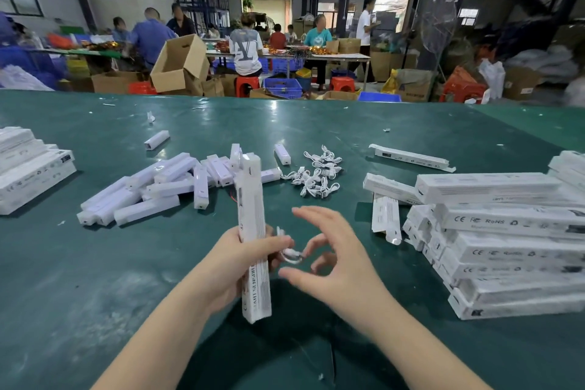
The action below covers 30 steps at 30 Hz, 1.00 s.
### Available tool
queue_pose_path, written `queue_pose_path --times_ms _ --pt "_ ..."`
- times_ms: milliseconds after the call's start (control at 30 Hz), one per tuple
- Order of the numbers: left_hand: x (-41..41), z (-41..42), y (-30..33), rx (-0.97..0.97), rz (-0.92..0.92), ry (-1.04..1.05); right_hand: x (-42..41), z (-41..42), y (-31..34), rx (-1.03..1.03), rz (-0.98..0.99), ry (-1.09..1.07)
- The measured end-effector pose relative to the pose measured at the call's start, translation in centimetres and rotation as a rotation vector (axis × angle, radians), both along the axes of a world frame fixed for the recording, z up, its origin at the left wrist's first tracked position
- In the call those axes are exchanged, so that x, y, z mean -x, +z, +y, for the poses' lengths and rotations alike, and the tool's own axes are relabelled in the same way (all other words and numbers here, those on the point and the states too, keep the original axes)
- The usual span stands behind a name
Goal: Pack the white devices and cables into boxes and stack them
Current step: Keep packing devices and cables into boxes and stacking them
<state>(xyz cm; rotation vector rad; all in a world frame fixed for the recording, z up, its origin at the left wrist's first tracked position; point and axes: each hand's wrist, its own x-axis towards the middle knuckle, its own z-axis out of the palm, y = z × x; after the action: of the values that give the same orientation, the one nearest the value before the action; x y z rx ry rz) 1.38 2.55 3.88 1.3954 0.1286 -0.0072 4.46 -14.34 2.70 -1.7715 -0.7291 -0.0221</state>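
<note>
Nearest the camera: left hand (234,260), fingers curled in a firm grip round a long slim white printed cardboard box (253,241), held upright above the dark green surface (95,279). Right hand (329,260) just beside, fingers spread and loose; coiled white cable (292,255) between the two hands, at the box's side, exact holder hard to tell through blur.

Progress, judged: partway. Box in hand apparently mid-fill, cable not yet inside.

Done: stack of white boxes at right (506,241), roughly ten. Second stack at far left (28,168), count unclear.

Left: heap of loose white bar-shaped devices (152,190), about fifteen, two more lying apart. Cluster of small coiled white cables (319,174), roughly ten. Flat unfilled box sleeves (411,158), three or so.
</note>
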Motion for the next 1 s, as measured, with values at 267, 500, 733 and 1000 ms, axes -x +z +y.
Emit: queue_pose_path --times_ms 267,500,733,1000 --pt "0.3 0.4 -0.1 -0.04 0.047 -0.148 0.5 -0.5 1.1 0.051 0.056 0.103" --pt "0.1 0.2 -0.3 -0.015 0.041 -0.149 0.2 -0.8 1.0 -0.044 0.045 0.038" --pt "0.1 -0.3 -0.3 -0.483 -0.116 0.238 -0.3 -1.6 1.8 -0.356 0.026 -0.105" --pt "-0.1 0.8 -1.6 -1.376 -0.347 0.323 -0.5 -3.0 3.6 -0.494 0.019 -0.197"
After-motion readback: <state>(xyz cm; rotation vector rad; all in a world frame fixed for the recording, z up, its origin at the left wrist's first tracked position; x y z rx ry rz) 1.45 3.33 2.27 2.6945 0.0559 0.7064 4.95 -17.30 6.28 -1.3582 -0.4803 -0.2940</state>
